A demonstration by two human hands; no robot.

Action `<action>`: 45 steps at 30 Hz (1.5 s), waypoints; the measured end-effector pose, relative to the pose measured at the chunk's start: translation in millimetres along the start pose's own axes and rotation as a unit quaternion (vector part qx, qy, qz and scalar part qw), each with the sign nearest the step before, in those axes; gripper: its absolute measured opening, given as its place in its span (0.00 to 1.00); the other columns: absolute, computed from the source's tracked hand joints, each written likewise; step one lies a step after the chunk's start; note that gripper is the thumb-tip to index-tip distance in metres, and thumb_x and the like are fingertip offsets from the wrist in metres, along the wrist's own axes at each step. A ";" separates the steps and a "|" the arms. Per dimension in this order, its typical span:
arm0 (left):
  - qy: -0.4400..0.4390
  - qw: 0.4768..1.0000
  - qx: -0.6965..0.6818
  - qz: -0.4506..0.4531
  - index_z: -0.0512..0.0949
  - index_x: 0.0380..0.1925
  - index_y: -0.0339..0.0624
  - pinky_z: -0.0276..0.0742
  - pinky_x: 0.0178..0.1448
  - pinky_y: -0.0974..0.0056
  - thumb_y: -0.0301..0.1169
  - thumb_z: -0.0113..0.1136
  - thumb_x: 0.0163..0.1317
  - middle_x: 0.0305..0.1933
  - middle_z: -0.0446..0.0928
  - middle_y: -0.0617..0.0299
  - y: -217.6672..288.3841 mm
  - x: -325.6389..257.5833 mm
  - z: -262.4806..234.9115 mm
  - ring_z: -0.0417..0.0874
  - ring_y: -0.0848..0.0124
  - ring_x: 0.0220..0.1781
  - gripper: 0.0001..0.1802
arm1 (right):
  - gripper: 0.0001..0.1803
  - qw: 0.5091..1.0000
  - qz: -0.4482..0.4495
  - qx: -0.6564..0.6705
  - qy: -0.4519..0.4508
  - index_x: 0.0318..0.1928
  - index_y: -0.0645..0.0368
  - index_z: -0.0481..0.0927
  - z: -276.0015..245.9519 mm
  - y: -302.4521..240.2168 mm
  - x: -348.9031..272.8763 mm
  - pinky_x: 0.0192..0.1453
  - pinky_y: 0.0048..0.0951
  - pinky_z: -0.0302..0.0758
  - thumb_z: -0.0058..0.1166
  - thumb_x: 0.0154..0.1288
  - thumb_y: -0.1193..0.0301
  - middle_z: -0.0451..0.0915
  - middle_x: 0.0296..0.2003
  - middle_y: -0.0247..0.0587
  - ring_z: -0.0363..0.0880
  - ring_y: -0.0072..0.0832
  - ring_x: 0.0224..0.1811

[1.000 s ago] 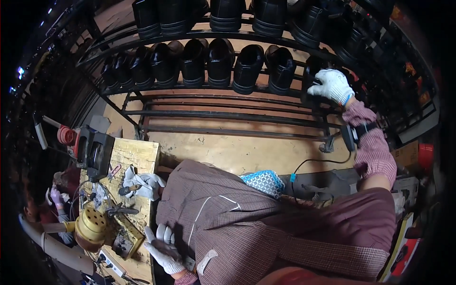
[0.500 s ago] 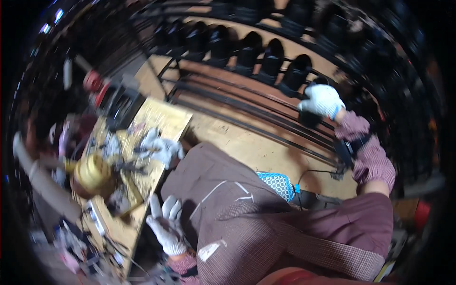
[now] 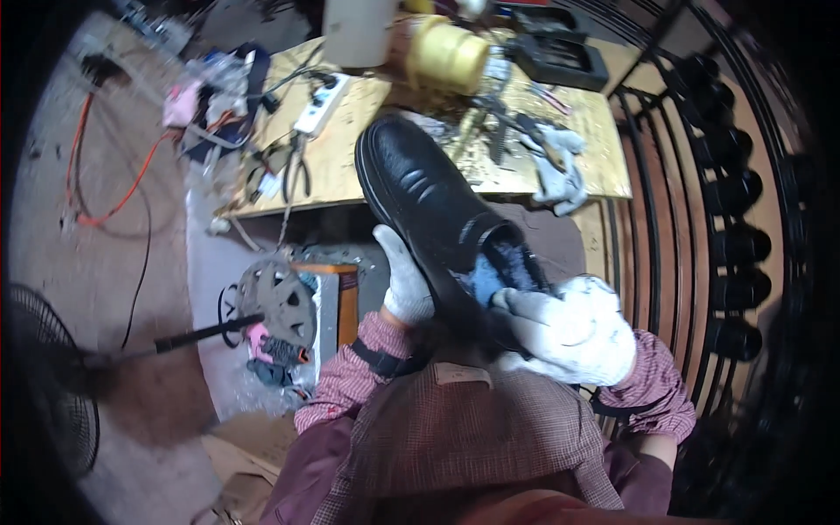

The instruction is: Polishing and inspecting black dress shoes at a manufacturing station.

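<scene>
A black leather slip-on shoe (image 3: 417, 188) is in front of me, its toe toward the bench and its opening toward my body. Bluish lining shows inside the opening. My left hand (image 3: 407, 278), in a white knit glove, cups the shoe from its left side; the fingers beneath are hidden. At the heel end, my right hand (image 3: 573, 332), also gloved in white, grips the collar with its fingers at the opening's edge.
A wooden bench (image 3: 350, 179) ahead carries a yellow roll (image 3: 448, 54), a power strip (image 3: 322, 103), pliers, a loose glove (image 3: 560, 166) and black trays (image 3: 560, 61). A metal rack with several black shoes (image 3: 739, 245) stands at right. A fan (image 3: 52, 376) is at left.
My view has turned from the rack toward the bench. The right hand has come from the rack to my front, and the left, open and empty before, now holds the shoe too.
</scene>
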State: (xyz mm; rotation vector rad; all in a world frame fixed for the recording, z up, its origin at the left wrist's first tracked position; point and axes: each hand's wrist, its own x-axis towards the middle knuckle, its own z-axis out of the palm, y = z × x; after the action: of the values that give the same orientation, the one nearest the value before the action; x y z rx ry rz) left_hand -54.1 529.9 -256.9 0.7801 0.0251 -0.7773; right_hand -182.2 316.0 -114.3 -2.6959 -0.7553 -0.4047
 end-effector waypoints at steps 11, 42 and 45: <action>0.103 0.972 -0.018 0.212 0.66 0.79 0.48 0.73 0.78 0.49 0.77 0.41 0.72 0.74 0.76 0.57 91.2 95.0 -51.3 0.78 0.56 0.70 0.51 | 0.32 0.968 0.226 0.077 0.072 0.67 0.58 0.84 23.7 32.9 -23.3 0.63 0.41 0.83 0.71 0.66 0.56 0.83 0.65 0.56 0.86 0.49 0.64; -0.230 0.957 -0.138 0.110 0.67 0.76 0.44 0.69 0.79 0.44 0.53 0.45 0.84 0.71 0.78 0.55 99.4 162.1 -86.2 0.77 0.51 0.72 0.32 | 0.27 0.949 0.296 0.070 0.087 0.65 0.56 0.86 47.6 37.7 -43.4 0.62 0.42 0.81 0.71 0.67 0.63 0.85 0.63 0.53 0.87 0.48 0.60; -0.113 0.965 -0.191 0.142 0.65 0.79 0.47 0.66 0.83 0.46 0.60 0.45 0.82 0.75 0.75 0.55 91.5 129.7 -80.9 0.74 0.50 0.76 0.38 | 0.28 0.945 0.310 0.066 0.084 0.65 0.56 0.85 50.8 35.1 -49.9 0.63 0.42 0.81 0.71 0.66 0.64 0.85 0.63 0.53 0.86 0.48 0.62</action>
State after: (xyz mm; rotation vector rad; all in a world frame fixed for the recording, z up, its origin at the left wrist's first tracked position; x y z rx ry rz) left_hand 119.1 542.6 -296.7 0.3151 -0.1358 -0.5595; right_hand -194.8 283.7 -185.7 -2.5516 0.1252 -0.3941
